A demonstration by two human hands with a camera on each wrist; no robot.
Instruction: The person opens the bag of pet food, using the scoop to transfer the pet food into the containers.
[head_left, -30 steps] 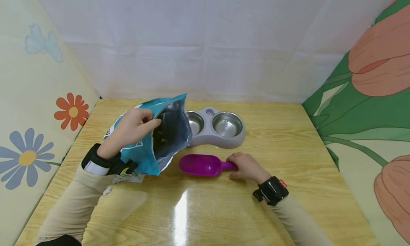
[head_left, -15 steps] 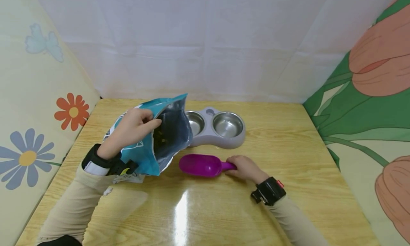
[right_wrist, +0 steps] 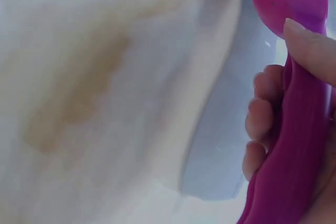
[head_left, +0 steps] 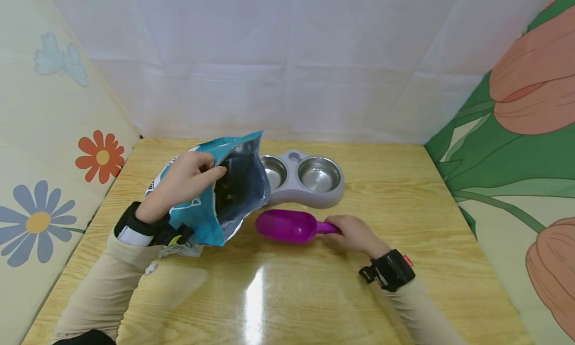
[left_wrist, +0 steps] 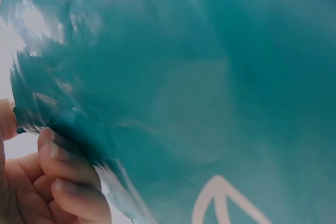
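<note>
My left hand (head_left: 190, 177) pinches the near edge of an open teal bag (head_left: 193, 215), thumb inside the mouth and fingers outside. The bag leans with its silvery lining facing right, and a few small pieces show deep inside. In the left wrist view, curled fingertips (left_wrist: 68, 171) press on the teal film (left_wrist: 157, 77). My right hand (head_left: 355, 234) grips the handle of a magenta scoop (head_left: 287, 226), whose bowl points left toward the bag's mouth. The right wrist view shows the fingers wrapped round the handle (right_wrist: 294, 145), with the thumb along its top.
A grey double pet bowl stand (head_left: 301, 197) stands behind the scoop, its left steel bowl (head_left: 274, 171) partly covered by the bag and its right one (head_left: 320, 175) in full view. A white cloth wall (head_left: 287, 85) closes the back of the wooden table (head_left: 404, 200). Printed panels flank it.
The right hand first shifts slightly left on the handle, then the scoop moves a little up and to the right with the hand. The left hand and bag stay put.
</note>
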